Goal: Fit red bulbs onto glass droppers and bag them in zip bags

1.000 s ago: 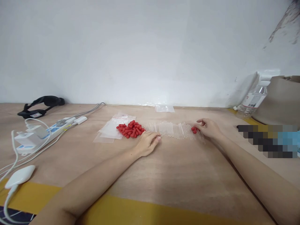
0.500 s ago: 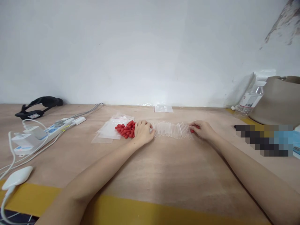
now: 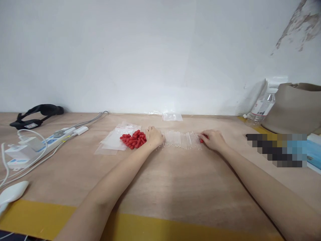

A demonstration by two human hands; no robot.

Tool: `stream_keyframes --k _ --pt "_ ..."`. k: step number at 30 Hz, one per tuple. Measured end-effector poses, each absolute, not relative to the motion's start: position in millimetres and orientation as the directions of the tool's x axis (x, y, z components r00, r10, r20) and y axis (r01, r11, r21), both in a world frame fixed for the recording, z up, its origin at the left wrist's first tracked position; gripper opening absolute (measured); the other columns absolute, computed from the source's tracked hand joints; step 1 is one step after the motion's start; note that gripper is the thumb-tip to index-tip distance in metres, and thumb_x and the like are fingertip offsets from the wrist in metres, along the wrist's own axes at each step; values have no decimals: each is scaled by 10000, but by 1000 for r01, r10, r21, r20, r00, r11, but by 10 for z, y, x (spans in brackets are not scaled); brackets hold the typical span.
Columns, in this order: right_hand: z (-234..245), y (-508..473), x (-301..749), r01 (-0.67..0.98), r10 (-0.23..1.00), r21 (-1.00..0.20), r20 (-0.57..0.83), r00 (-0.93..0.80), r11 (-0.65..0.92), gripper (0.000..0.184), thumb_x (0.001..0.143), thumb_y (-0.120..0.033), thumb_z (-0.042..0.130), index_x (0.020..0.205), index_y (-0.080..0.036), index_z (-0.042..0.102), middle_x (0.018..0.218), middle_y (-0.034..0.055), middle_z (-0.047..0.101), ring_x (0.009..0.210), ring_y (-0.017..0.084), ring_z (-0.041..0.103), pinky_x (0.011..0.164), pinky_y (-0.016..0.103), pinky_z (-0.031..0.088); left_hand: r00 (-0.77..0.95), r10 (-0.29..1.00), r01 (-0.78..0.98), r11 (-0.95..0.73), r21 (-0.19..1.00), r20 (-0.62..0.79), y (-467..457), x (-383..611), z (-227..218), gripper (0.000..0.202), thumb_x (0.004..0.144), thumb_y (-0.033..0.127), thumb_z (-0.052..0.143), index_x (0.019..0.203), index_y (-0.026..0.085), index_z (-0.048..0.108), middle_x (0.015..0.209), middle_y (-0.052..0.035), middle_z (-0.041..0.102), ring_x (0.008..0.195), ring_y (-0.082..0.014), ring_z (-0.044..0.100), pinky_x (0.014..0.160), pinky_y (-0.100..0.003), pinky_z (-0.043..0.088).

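Small red rubber bulbs (image 3: 133, 142) lie heaped just left of my left hand (image 3: 154, 137). That hand has its fingers curled together at the left end of a row of thin clear tubes (image 3: 177, 139); what its fingertips hold, if anything, is hidden. My right hand (image 3: 213, 140) is at the other end of the row, thumb and fingers closed about a red bulb (image 3: 202, 141) that shows only in part. The tubes lie side by side on the table between both hands, pointing away from me.
Clear zip bags (image 3: 110, 139) lie partly under the bulb heap, and another bag (image 3: 172, 117) by the wall. A power strip (image 3: 47, 144) with white cables and a black strap (image 3: 36, 115) are at left. At right stand a plastic bottle (image 3: 263, 107) and a beige bin (image 3: 291, 107).
My left hand has drawn its fingers in from over the red bulbs, baring more of the heap. My right hand stays by the tubes' right end. The whole view has shifted slightly.
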State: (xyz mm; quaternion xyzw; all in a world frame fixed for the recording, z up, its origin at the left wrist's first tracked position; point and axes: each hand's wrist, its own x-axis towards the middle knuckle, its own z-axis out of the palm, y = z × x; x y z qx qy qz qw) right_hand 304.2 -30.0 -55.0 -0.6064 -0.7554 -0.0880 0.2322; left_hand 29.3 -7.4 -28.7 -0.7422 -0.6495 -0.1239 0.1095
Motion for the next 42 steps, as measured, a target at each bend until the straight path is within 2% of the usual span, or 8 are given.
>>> stream_keyframes --k 5,10,13,16,19,22,26,42 --pt "-517 -329 3001 949 841 -219 535 -79 228 318 838 -335 344 719 -199 606 665 32 637 681 174 563 709 305 327 120 938 991 -130 9 326 -98 296 -245 358 737 367 489 847 68 653 983 -213 551 974 -331 440 846 -441 280" --pt "-508 -391 2748 772 788 -512 615 23 377 282 797 -387 426 845 -181 613 719 46 637 616 149 545 593 257 390 104 945 992 -120 34 310 -78 315 -238 324 707 340 525 805 60 655 969 -225 556 974 -347 442 831 -452 289" --pt "-535 -499 2481 661 789 -600 614 18 451 284 771 -429 478 827 -189 620 726 34 640 599 140 538 575 258 413 98 948 990 -123 62 303 -50 322 -241 295 700 310 528 779 53 650 935 -228 562 952 -349 457 808 -451 310" --pt "-554 -647 2261 641 779 -557 618 -103 527 203 770 -371 507 780 -202 620 731 23 641 627 143 546 597 264 428 120 939 983 -158 94 323 -61 310 -235 290 739 304 490 746 53 634 908 -226 559 939 -348 463 786 -447 334" --pt "-539 -786 2153 675 755 -477 630 -184 563 187 791 -295 483 905 -204 600 751 24 625 613 143 537 621 284 439 185 910 963 -243 117 372 -160 249 -228 280 815 287 405 769 90 599 901 -171 561 933 -291 471 795 -400 358" --pt "-514 -867 2117 706 746 -424 626 -224 567 243 812 -262 449 1017 -218 572 795 36 609 670 162 551 659 308 448 349 806 858 -480 181 478 -342 103 -266 214 861 260 360 857 129 530 859 -95 564 848 -209 501 756 -328 398" --pt "-531 -891 2065 650 731 -449 634 -253 614 206 828 -238 420 928 -237 600 859 48 589 783 173 558 708 316 456 535 675 656 -711 252 509 -585 -154 -410 156 874 258 370 893 160 489 790 -44 567 725 -163 532 657 -286 431" --pt "-595 -934 1924 546 766 -550 549 -335 632 108 762 -261 534 835 -212 598 760 5 638 670 131 572 634 274 454 599 578 520 -807 279 554 -699 -225 -531 232 881 238 377 990 181 573 907 -62 582 830 -150 551 739 -277 460"
